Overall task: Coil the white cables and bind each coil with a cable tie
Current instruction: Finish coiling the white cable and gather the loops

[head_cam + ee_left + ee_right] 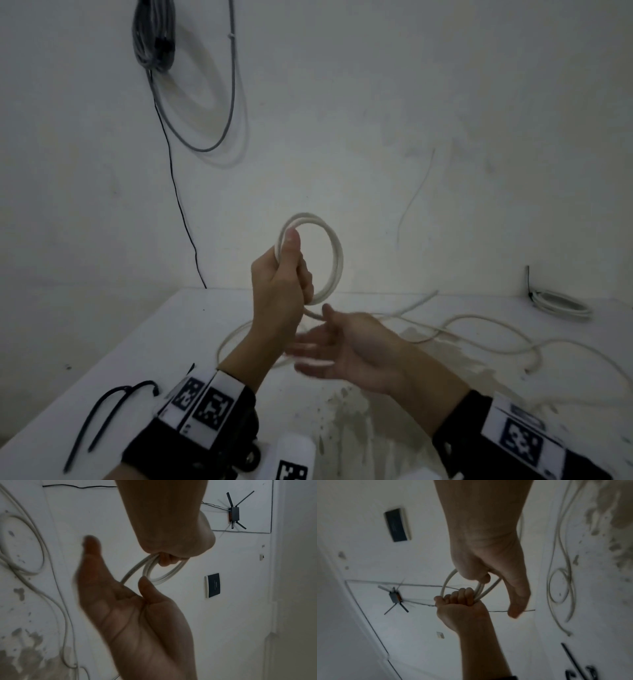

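While the left hand (279, 291) grips the white cable coil (334, 255) upright, the right hand (346, 349) — fingers spread, blurred — holds nothing; markings unreadable.

L hand (279, 284) raised, fist curled, thumb up, gripping coil (329, 253). R hand (346, 346) lower, just below L, palm up, fingers straight, blurred. Both wrists w/ black bands.

Loose white cable (479, 329) sprawls across the table (164, 342) right of the hands; black cable ties (109, 418) lie left.
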The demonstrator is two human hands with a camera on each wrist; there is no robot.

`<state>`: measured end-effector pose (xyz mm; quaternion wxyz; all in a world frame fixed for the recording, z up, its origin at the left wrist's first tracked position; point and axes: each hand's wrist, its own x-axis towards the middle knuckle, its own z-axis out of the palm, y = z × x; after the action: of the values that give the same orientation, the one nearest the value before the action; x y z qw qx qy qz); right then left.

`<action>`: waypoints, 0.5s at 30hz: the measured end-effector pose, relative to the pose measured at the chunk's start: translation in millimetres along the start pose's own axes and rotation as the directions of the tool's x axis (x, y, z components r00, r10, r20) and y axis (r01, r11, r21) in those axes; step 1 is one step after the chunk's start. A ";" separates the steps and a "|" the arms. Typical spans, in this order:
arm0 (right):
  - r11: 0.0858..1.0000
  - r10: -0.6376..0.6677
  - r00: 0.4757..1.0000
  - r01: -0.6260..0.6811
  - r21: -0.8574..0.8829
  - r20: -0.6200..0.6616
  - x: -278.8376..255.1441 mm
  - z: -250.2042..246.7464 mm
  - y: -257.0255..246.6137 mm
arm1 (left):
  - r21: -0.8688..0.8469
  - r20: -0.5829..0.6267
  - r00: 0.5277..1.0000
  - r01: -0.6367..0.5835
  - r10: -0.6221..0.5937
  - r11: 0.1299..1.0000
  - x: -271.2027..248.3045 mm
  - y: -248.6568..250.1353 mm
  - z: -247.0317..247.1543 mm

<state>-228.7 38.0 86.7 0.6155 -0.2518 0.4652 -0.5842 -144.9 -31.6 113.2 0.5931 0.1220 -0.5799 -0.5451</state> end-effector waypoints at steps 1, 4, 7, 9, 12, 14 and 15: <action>0.987 -0.095 0.994 0.102 0.126 -0.061 2.9 0.5 -2.0 | -0.027 0.002 1.000 0.014 -0.014 1.000 -1.7 1.0 0.0; 0.920 -0.273 0.892 0.352 0.173 -0.361 6.5 -4.9 -17.3 | -0.076 0.046 0.994 0.098 -0.095 0.992 -5.2 0.2 -4.9; 0.907 -0.407 0.802 0.411 -0.090 -0.438 -1.0 -14.6 -29.4 | -0.090 0.166 0.958 0.251 -0.234 0.964 -7.0 -0.8 -13.1; 0.848 -0.523 0.765 0.426 -0.314 -0.375 -7.2 -17.6 -29.6 | -0.093 0.270 0.895 0.390 -0.354 0.916 -6.6 -0.3 -17.0; 0.810 -0.567 0.780 0.471 -0.349 -0.265 -13.8 -17.7 -27.1 | -0.116 0.352 0.804 0.546 -0.480 0.829 -5.3 0.6 -20.5; 0.840 -0.537 0.816 0.493 -0.227 -0.213 -17.1 -18.4 -26.0 | -0.145 0.372 0.761 0.613 -0.532 0.776 -4.0 1.7 -22.3; 0.848 -0.527 0.830 0.500 -0.177 -0.184 -18.6 -18.3 -25.4 | -0.156 0.383 0.742 0.638 -0.550 0.754 -3.4 2.2 -23.0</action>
<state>-254.7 55.2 105.5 0.3623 -0.3368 0.4817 -0.7234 -124.1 -39.4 106.2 0.2968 0.1298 -0.5139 -0.7943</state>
